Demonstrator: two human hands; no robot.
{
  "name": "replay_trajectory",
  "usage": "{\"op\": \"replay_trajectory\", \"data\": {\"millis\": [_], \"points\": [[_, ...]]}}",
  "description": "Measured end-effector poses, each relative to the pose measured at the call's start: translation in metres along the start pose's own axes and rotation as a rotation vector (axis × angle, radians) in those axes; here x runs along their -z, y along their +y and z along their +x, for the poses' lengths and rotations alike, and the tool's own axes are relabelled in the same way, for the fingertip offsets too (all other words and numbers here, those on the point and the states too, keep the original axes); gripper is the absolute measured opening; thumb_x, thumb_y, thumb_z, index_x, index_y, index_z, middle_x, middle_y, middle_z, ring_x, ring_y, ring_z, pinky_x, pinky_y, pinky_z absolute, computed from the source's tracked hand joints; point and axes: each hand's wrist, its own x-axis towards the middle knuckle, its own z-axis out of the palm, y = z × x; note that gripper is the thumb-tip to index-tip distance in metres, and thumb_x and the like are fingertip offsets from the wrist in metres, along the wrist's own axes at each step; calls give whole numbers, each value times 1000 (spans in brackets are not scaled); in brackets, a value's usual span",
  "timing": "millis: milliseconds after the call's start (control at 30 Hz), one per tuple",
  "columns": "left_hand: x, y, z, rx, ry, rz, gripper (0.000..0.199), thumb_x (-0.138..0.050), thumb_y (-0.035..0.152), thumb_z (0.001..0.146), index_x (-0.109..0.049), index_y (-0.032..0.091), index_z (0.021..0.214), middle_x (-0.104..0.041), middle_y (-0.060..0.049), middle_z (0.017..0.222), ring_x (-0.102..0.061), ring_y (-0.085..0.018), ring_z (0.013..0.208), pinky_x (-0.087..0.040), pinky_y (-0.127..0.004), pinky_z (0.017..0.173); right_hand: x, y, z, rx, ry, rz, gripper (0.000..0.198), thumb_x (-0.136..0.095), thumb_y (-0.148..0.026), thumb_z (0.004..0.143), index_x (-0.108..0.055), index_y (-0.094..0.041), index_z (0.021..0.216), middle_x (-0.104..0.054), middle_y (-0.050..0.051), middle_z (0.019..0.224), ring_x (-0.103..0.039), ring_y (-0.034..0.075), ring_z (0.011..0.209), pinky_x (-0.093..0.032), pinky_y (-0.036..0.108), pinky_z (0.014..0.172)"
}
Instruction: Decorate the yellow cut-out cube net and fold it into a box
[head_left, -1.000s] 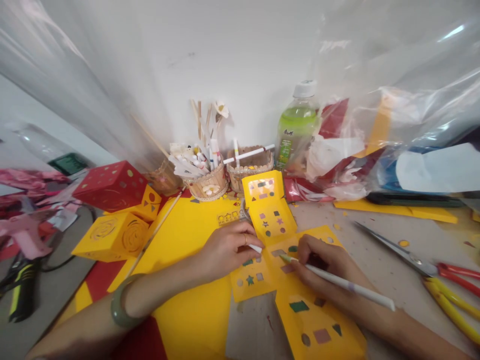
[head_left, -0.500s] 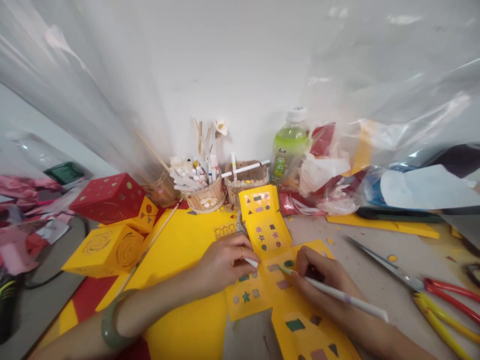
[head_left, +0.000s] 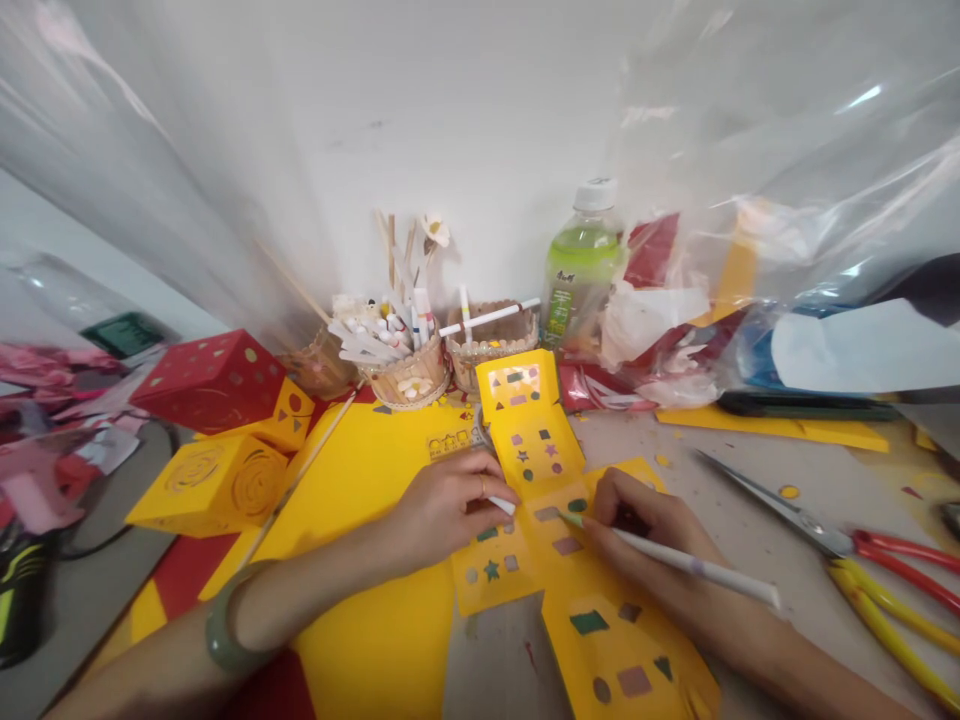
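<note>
My right hand [head_left: 649, 530] is closed around a slim white marker [head_left: 697, 567], its pale green tip at a grey shape on an unfolded yellow paper box [head_left: 592, 565]. Green, pink and grey shapes, among them stars, circles and rectangles, dot the box's panels. Over the left panel, my left hand [head_left: 450, 500] has its fingers closed on a short white pen cap [head_left: 502, 505]. A green bangle [head_left: 225, 620] rings the left wrist. Under the left forearm lies a big yellow sheet [head_left: 375, 620], with a stencil ruler [head_left: 452, 442] near its far edge.
Large scissors [head_left: 836, 540] with red and yellow handles lie at right. Baskets of markers [head_left: 411, 375] and a green drink bottle [head_left: 583, 260] stand along the wall. A red paper box [head_left: 217, 375] and a yellow paper box [head_left: 210, 490] sit left. Clear plastic [head_left: 750, 180] hangs at the right.
The whole view has shifted slightly, so most things appear a little higher. Both hands keep their holds, and the marker tip stays by the same grey shape.
</note>
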Motion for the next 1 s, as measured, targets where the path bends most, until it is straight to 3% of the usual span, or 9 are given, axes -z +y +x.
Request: {"op": "replay_trajectory", "data": {"millis": [333,900,1000], "points": [[1,-1,1,-6,-9,-5,10,-62,18,78,-68,17,86,-60,-4,83,-58,-14,80,-48,-25,72,-4,1,-2,-41,-71,-6,24,-51,-32,81,-39,-21,64,-43,-5,54,-37,8,46,-30,19,39],[0,1,0,-35,13,36,9,-59,20,80,-67,18,84,-62,-4,83,-58,-15,80,-47,-26,73,-6,0,-4,39,-113,-93,21,-49,-29,83,-41,-21,65,-44,-5,55,-39,8,45,-31,20,40],[0,7,-2,71,21,7,9,-60,18,79,-67,19,84,-61,-3,84,-58,-15,79,-46,-24,70,-1,-2,-4,33,29,-65,23,-50,-33,82,-42,-21,65,-45,-4,55,-41,10,47,-33,21,40]]}}
